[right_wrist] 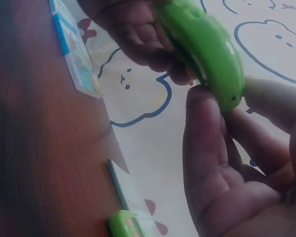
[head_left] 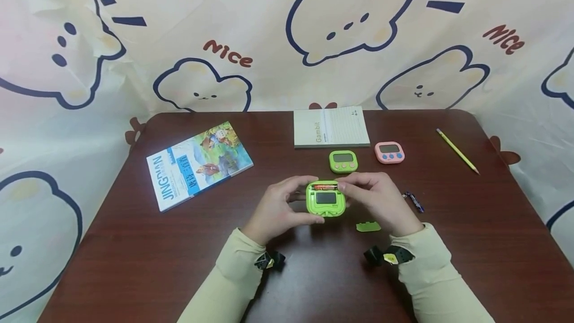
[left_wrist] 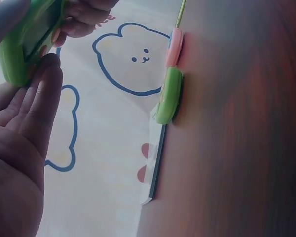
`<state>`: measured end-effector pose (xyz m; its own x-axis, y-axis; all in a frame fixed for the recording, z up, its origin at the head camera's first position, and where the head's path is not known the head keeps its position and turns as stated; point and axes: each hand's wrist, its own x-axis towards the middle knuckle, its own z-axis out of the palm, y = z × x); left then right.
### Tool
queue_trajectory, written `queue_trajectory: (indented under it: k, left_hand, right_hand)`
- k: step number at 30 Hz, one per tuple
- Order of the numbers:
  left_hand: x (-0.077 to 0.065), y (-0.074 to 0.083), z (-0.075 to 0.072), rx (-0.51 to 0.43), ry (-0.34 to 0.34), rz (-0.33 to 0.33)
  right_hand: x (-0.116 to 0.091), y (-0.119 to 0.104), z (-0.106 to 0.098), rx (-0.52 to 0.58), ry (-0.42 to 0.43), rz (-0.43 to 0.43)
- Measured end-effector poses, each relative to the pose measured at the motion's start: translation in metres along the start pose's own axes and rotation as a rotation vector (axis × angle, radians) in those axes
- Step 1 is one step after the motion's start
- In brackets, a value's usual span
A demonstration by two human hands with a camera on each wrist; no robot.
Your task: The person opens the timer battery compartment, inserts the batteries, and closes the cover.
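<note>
A green digital timer [head_left: 326,207] is held above the table, its back towards the head camera and its battery slot uncovered. A reddish-brown battery [head_left: 324,187] lies in that slot along the top. My left hand [head_left: 279,209] grips the timer's left side, thumb at the lower edge and fingers at the upper. With thumb and fingers my right hand [head_left: 380,201] pinches the upper right corner, the thumb at the battery's right end. In the right wrist view the timer's green casing [right_wrist: 212,54] lies between both hands. A green battery cover [head_left: 368,227] rests on the table below the right hand.
Dark blue batteries [head_left: 413,202] lie beside the right wrist, partly hidden. Behind the hands are another green timer [head_left: 343,161], a pink timer [head_left: 389,152] and a notebook [head_left: 332,127]. A book [head_left: 199,166] lies at left, a pencil [head_left: 457,151] at right.
</note>
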<state>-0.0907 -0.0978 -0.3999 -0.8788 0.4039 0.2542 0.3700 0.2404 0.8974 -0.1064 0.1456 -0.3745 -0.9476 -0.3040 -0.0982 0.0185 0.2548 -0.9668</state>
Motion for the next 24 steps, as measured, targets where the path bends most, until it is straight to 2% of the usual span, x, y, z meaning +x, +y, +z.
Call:
queue_trajectory:
  k: [4,11,19,21,24]
  left_hand:
    - [0.001,-0.001,0.000,0.004,-0.010,-0.009]
    - [0.002,-0.005,0.003,0.024,0.005,0.026]
    - [0.003,-0.006,0.014,0.088,0.029,0.030]
    - [0.004,-0.006,0.016,0.065,0.035,0.022]
    - [0.004,-0.005,0.016,-0.023,0.039,-0.001]
  right_hand:
    - [0.001,0.001,0.000,0.023,0.002,0.006]
    - [0.004,0.004,0.003,0.019,0.050,0.006]
    - [0.005,0.004,0.008,-0.081,0.168,-0.006]
    - [0.005,0.003,0.008,-0.089,0.184,-0.002]
    - [0.004,0.001,0.007,-0.067,0.179,0.007]
